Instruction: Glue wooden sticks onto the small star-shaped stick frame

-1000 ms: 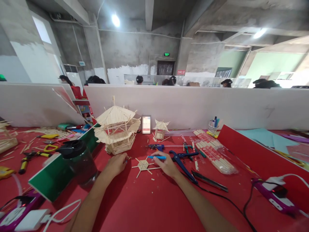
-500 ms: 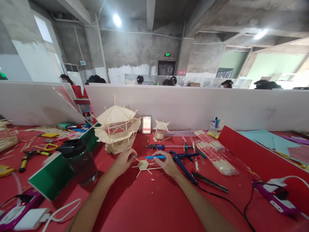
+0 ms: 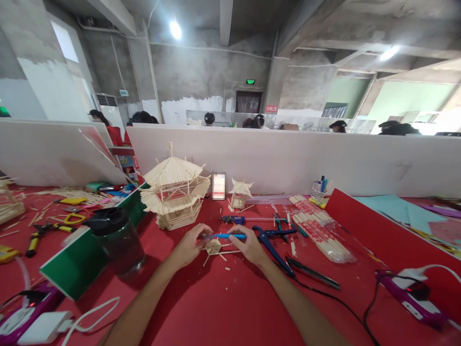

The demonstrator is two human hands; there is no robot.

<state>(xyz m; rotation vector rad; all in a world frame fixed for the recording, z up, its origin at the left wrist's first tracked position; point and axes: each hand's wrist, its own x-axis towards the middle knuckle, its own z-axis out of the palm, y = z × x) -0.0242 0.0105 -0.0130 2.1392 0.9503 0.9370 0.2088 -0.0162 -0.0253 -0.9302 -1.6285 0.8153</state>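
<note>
Both my hands meet over a small hexagonal stick frame (image 3: 214, 247) lying on the red table (image 3: 230, 298). My right hand (image 3: 248, 246) grips the rear of a blue pen-like tool (image 3: 225, 236) held level above the frame. My left hand (image 3: 189, 247) has its fingers closed round the tool's other end. A large stick pagoda model (image 3: 175, 192) stands just behind my left hand. A much smaller stick pavilion (image 3: 240, 192) stands further back near the white partition (image 3: 288, 158).
Blue-handled pliers (image 3: 272, 242), a glue gun (image 3: 236, 219) and a bag of sticks (image 3: 319, 230) lie right of my hands. A dark jar (image 3: 117, 240) and green board (image 3: 86, 259) stand left. Cables and purple devices (image 3: 410, 288) flank the front. Other people sit beyond the partition.
My left hand moved right from the table beside the frame and closed on the tip end of the blue tool. My right hand kept hold of the tool over the frame.
</note>
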